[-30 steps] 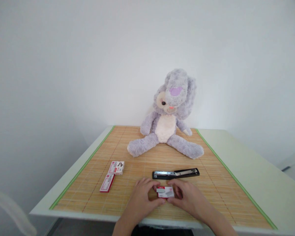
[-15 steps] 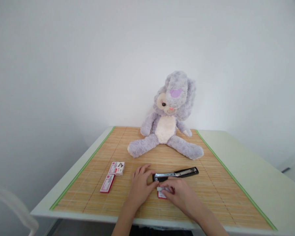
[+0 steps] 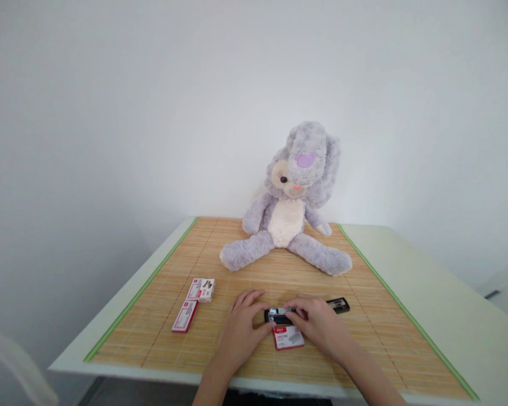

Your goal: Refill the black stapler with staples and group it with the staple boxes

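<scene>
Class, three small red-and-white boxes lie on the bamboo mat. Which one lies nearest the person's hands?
The staple box just in front of the black stapler, between the left hand and right hand. The other two boxes lie apart, far to the left.

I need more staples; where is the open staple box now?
In the head view, the staple box lies on the bamboo mat, just nearer than the stapler, between both hands.

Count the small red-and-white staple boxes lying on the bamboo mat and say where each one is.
3. One staple box lies just near of the hands, below the black stapler. A second box sits to the left, and a third box lies just near of it. None seems hidden.
</scene>
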Demonstrator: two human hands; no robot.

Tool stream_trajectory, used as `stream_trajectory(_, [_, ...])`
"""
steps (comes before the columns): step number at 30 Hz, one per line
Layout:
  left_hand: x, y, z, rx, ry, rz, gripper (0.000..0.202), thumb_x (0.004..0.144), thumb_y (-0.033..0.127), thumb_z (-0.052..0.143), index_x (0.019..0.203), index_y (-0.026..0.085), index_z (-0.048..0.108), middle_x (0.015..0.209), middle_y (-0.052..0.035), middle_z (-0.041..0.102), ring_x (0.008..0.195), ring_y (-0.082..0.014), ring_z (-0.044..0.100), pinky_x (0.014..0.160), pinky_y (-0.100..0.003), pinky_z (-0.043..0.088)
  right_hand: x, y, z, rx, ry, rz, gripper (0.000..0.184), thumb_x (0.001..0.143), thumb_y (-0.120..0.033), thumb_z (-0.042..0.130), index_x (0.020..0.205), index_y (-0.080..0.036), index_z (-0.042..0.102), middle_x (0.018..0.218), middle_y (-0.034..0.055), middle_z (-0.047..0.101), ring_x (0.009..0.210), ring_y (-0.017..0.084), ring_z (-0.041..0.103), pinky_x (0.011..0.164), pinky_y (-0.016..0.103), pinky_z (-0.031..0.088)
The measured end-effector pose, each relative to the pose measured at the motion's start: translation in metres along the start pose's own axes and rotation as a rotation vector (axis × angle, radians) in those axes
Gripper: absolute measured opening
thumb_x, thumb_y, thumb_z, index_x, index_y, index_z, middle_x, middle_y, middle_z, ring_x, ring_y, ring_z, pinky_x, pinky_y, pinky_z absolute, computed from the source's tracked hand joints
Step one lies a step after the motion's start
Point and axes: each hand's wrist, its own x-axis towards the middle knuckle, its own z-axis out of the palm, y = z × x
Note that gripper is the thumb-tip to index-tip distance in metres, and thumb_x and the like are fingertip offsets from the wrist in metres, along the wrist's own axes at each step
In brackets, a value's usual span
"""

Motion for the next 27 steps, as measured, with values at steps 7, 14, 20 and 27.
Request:
stream_trajectory(7, [0.000,0.000,-0.001,-0.007,-0.001,-0.002,0.033,0.084,0.041,0.079,0.116,0.038,0.075,0.150,0.0001,0.058,0.144,-0.0285,0.044,0.122,-0.052,0.031,0.002,-0.003,0.001,-0.041,-0.023,-0.005,0.020,0.095,-0.031,0.062,0.104,-0.029,0.080,0.080,-0.0002,0.072,0.075,0.018,0.063,0.069,0.026,0.038])
stream_trajectory(14, [0.001,-0.001,0.001,0.003,0.014,-0.005,0.032,0.083,0.039,0.080,0.114,0.038,0.075,0.148,0.0012,0.059,0.143,-0.0274,0.045,0.121,-0.050,0.032,-0.009,0.010,-0.011,-0.142,0.015,0.056,0.012,0.088,-0.034,0.071,0.096,-0.030,0.079,0.092,0.0000,0.072,0.084,0.019,0.066,0.072,0.027,0.038])
stream_trajectory(20, [0.002,-0.001,0.001,0.003,0.014,-0.011,0.032,0.082,0.039,0.081,0.113,0.038,0.076,0.148,0.0014,0.060,0.142,-0.0273,0.046,0.121,-0.050,0.033,-0.011,0.003,-0.007,-0.150,-0.003,0.043,0.014,0.086,-0.034,0.073,0.098,-0.032,0.079,0.094,0.0006,0.070,0.089,0.020,0.067,0.077,0.027,0.041])
stream_trajectory(27, [0.002,0.000,-0.001,0.003,-0.001,-0.013,0.030,0.082,0.040,0.081,0.113,0.038,0.076,0.148,0.0009,0.060,0.143,-0.0277,0.046,0.121,-0.051,0.033,-0.007,-0.017,0.002,-0.080,-0.021,0.022,0.016,0.086,-0.030,0.072,0.101,-0.028,0.078,0.098,0.0012,0.070,0.088,0.019,0.067,0.076,0.026,0.043])
